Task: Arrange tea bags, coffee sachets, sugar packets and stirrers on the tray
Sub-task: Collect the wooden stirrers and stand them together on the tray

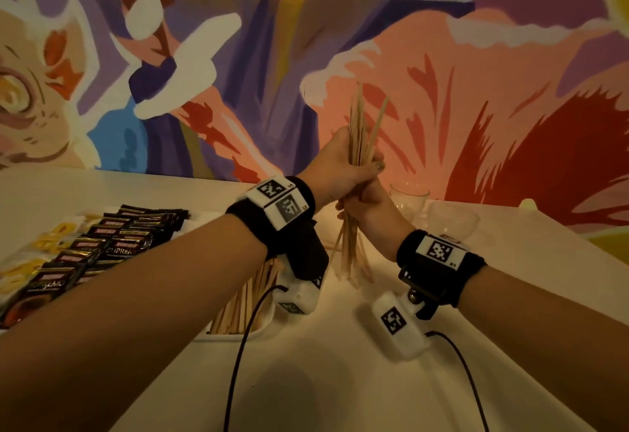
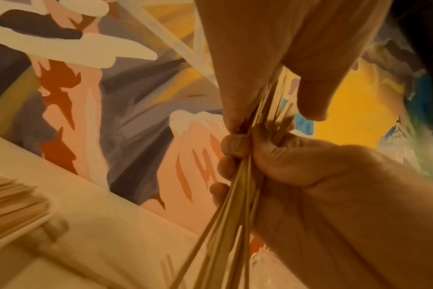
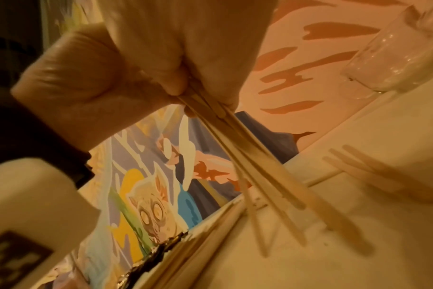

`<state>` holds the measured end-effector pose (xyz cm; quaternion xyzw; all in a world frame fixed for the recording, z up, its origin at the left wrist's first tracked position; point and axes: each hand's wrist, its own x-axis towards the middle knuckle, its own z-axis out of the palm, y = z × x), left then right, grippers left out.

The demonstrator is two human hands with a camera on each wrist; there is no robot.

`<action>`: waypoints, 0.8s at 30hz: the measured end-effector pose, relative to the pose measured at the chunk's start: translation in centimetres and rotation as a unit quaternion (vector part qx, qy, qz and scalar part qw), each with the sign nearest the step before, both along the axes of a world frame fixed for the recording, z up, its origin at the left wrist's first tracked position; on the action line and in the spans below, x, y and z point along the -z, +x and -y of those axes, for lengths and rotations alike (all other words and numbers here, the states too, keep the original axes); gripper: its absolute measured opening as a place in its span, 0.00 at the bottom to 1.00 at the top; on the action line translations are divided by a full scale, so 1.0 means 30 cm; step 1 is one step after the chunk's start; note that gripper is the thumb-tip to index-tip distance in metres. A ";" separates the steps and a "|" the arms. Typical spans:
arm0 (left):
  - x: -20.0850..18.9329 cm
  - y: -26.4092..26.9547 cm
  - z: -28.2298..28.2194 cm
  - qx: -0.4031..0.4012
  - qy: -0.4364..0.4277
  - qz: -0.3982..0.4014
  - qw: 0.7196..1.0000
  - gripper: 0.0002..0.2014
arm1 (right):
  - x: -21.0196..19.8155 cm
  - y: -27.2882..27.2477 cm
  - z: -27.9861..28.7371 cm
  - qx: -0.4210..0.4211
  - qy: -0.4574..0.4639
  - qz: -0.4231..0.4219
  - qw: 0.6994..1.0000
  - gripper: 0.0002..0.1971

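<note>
Both hands hold one bundle of wooden stirrers (image 1: pixel 356 125) upright over the table. My left hand (image 1: pixel 340 162) grips the bundle's middle; my right hand (image 1: pixel 369 208) grips it just below. The lower ends fan out and reach the tabletop. In the left wrist view the left hand (image 2: pixel 284 58) sits above the right hand (image 2: pixel 297 166), with the stirrers (image 2: pixel 235 205) running through both. The right wrist view shows the right hand (image 3: pixel 210 48) pinching the stirrers (image 3: pixel 247 156). More stirrers (image 1: pixel 245 299) lie in the white tray (image 1: pixel 235 335), beside rows of dark coffee sachets (image 1: pixel 112 244) and yellow packets (image 1: pixel 51 237).
Two clear glasses (image 1: pixel 408 196) (image 1: pixel 451 220) stand behind my hands near the painted wall. A few loose stirrers (image 3: pixel 363 172) lie on the white table (image 1: pixel 340 380). Camera cables trail from both wrists toward the near edge.
</note>
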<state>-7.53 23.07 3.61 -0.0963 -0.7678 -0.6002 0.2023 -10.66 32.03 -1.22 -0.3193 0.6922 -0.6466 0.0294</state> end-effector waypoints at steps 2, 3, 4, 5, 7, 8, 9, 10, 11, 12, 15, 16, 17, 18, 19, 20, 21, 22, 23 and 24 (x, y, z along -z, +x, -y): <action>0.021 -0.011 0.001 -0.012 -0.004 0.002 1.000 0.23 | 0.021 -0.007 0.009 -0.001 0.023 -0.021 1.000 0.27; 0.029 -0.018 0.003 -0.016 -0.010 0.005 1.000 0.22 | 0.030 -0.009 0.014 -0.003 0.032 -0.029 0.999 0.29; 0.036 -0.022 0.005 -0.018 -0.016 0.008 1.000 0.20 | 0.039 -0.010 0.018 -0.007 0.037 -0.032 0.999 0.30; 0.043 -0.021 0.009 -0.017 -0.019 0.010 1.000 0.18 | 0.048 -0.014 0.021 -0.013 0.038 -0.031 0.999 0.30; 0.049 -0.011 0.022 -0.013 -0.011 0.006 1.000 0.16 | 0.050 -0.025 0.028 -0.027 0.032 -0.037 0.998 0.30; 0.046 -0.003 0.033 -0.012 -0.009 0.002 1.000 0.14 | 0.045 -0.030 0.034 -0.030 0.031 -0.045 0.998 0.30; 0.039 0.005 0.043 -0.012 -0.006 -0.003 1.000 0.13 | 0.039 -0.033 0.042 -0.031 0.026 -0.055 0.998 0.31; 0.031 0.010 0.053 -0.012 -0.003 -0.007 1.000 0.13 | 0.033 -0.031 0.050 -0.030 0.016 -0.066 0.997 0.32; 0.021 0.016 0.059 -0.010 -0.001 -0.014 1.000 0.13 | 0.026 -0.029 0.058 -0.028 0.002 -0.074 0.997 0.31; 0.013 0.019 0.060 -0.011 0.000 -0.020 1.000 0.14 | 0.020 -0.029 0.066 -0.025 -0.010 -0.076 0.997 0.31; 0.018 0.030 0.059 -0.018 0.011 0.001 1.000 0.29 | 0.006 -0.035 0.077 -0.017 -0.041 -0.062 0.997 0.25; 0.032 0.031 0.066 -0.021 0.017 0.030 0.999 0.35 | -0.006 -0.039 0.072 -0.014 -0.062 -0.043 0.997 0.20; 0.049 0.035 0.077 -0.022 0.011 0.070 0.997 0.39 | -0.020 -0.045 0.067 -0.018 -0.092 -0.006 0.996 0.15; 0.070 0.042 0.090 -0.018 -0.017 0.118 0.993 0.41 | -0.036 -0.053 0.059 -0.024 -0.114 0.025 0.993 0.14; 0.086 0.052 0.099 -0.006 -0.067 0.164 0.984 0.40 | -0.052 -0.060 0.053 -0.030 -0.126 0.047 0.990 0.15; 0.102 0.062 0.100 0.013 -0.121 0.199 0.972 0.37 | -0.069 -0.064 0.045 -0.036 -0.129 0.057 0.989 0.16; 0.114 0.070 0.095 0.027 -0.159 0.218 0.963 0.32 | -0.084 -0.068 0.039 -0.050 -0.138 0.075 0.986 0.16; 0.124 0.075 0.085 0.032 -0.169 0.224 0.959 0.27 | -0.101 -0.070 0.034 -0.065 -0.146 0.098 0.982 0.16; 0.127 0.083 0.070 0.032 -0.149 0.228 0.962 0.19 | -0.118 -0.073 0.030 -0.081 -0.157 0.123 0.977 0.15; 0.129 0.090 0.057 0.028 -0.119 0.234 0.965 0.14 | -0.134 -0.072 0.026 -0.092 -0.162 0.149 0.971 0.14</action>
